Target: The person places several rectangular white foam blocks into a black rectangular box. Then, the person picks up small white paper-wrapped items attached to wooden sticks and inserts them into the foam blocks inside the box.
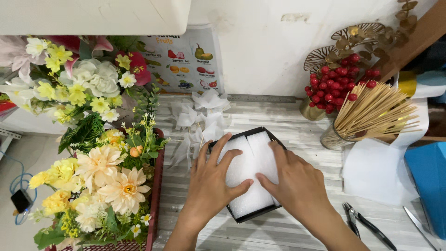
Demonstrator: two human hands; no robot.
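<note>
Both hands, left [211, 179] and right [295, 181], lie flat with fingers spread, pressing white foam [251, 172] into the black box [241, 217] at table centre. Step: seating foam; next needs even downward pressure. Flowers [100, 174] left, pliers [367, 227] near right.

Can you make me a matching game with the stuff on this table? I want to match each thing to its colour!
Things:
1. foam block in the box under both hands
2. berries
3. sticks in the jar
4. pliers

Colours:
A. red
B. black handles
C. white
D. pale wood

Pairs: 1-C, 2-A, 3-D, 4-B
</note>
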